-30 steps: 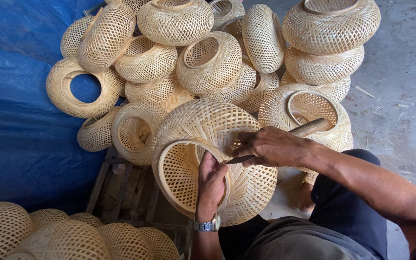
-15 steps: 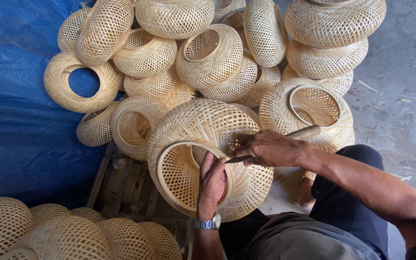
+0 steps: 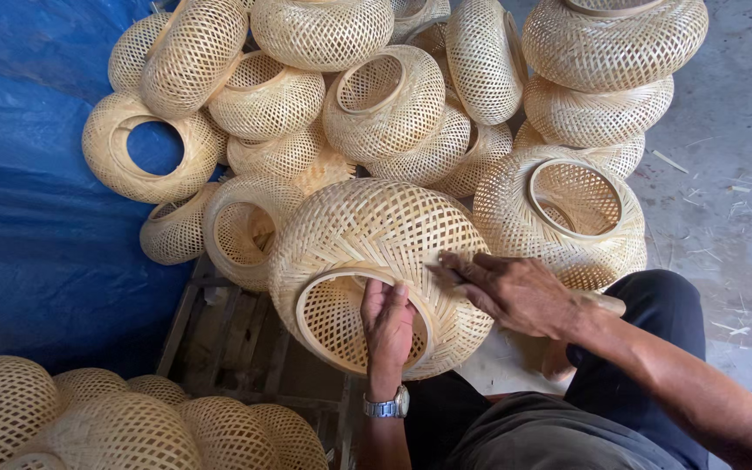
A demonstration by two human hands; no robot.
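Note:
A round woven bamboo shade [image 3: 376, 235] rests tilted in front of me, its ringed opening [image 3: 315, 300] facing me. My left hand [image 3: 387, 324], with a metal wristwatch, hooks over the ring's near rim, fingers inside the opening. My right hand [image 3: 515, 292] lies on the shade's right side and is closed around a wooden-handled tool [image 3: 607, 303]. The tool's thin tip [image 3: 444, 268] presses on the weave just above the ring. The tool's middle is hidden under my palm.
Several similar woven shades [image 3: 385, 100] are heaped behind, one with its ring up [image 3: 576, 200] right beside my right hand. More shades [image 3: 115, 418] lie at the lower left. A blue tarp [image 3: 28, 244] covers the left, a wooden pallet [image 3: 237, 348] sits below, and the concrete floor [image 3: 733, 191] shows at the right.
My right hand has lowered its wrist, so the tool's handle swung from pointing up-right to lying near my knee. My left hand stays on the ring. The view shifted slightly.

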